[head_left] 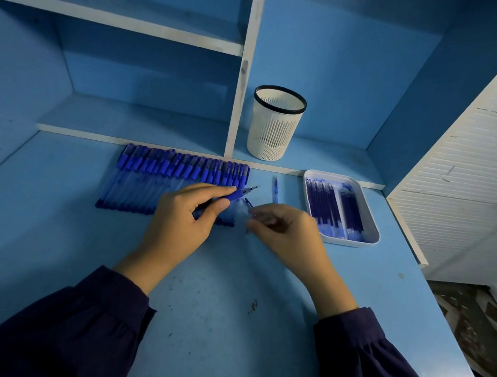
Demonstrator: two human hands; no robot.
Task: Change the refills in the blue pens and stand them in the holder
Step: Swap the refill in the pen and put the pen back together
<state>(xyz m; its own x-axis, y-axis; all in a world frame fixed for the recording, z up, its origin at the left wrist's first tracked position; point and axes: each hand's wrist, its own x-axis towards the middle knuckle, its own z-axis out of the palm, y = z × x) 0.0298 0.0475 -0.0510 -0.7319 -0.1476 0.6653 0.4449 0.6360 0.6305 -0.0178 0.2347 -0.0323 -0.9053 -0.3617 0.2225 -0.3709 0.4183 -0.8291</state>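
One blue pen (234, 194), pinched by the left hand (181, 222), is pointed tip-first toward the right hand (287, 232), whose grip cannot be told.

left hand (182, 217) — grips blue pen (237, 193) | right hand (286, 230) — pinches blurred barrel (248, 203)

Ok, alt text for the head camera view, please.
A person's left hand grips a blue pen while the right hand holds a blurred clear piece, between a row of blue pens and a white refill tray; a white slotted cup stands behind.
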